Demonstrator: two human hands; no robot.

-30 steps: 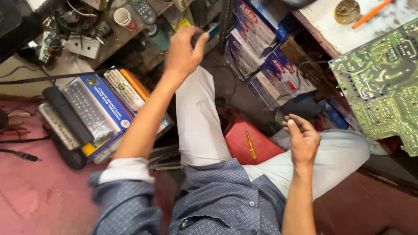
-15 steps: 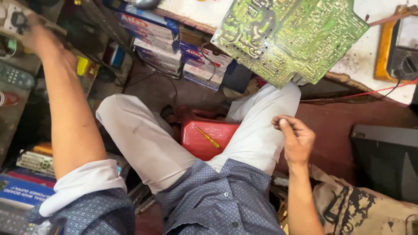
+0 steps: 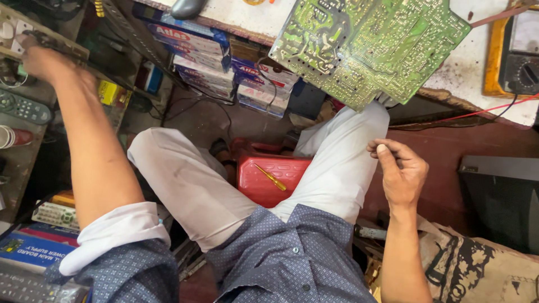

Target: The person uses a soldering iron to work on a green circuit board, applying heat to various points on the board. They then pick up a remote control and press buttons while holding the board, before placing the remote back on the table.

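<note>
The person sits with both legs bent, in pale trousers and a blue dotted shirt. The left hand (image 3: 39, 59) reaches far out to the side, up to a messy shelf (image 3: 17, 163) at the left. It rests on a flat dark part (image 3: 53, 44) that lies on the shelf top, but the fingers are mostly hidden behind the hand, so I cannot tell if they are gripping it or just touching it. Just below that hand lies a grey remote control (image 3: 22, 108), and a small yellow box (image 3: 108, 92) sits near the forearm. The right hand (image 3: 400, 174) is held up beside the right knee, well apart from the left hand. Its fingers are curled in loosely and the thumb tip presses against the first finger, as if pinching something tiny; whatever is there is too small to see. Right above this hand a big green circuit board (image 3: 370, 47) hangs over the edge of a white workbench (image 3: 477, 84). A meter (image 3: 519, 56) in a yellow case sits on the bench at the right. Under the bench is a stack of blue boxes (image 3: 208, 56). Between the legs is a red stool (image 3: 269, 179) with a yellow screwdriver (image 3: 270, 177) lying on it.
</note>
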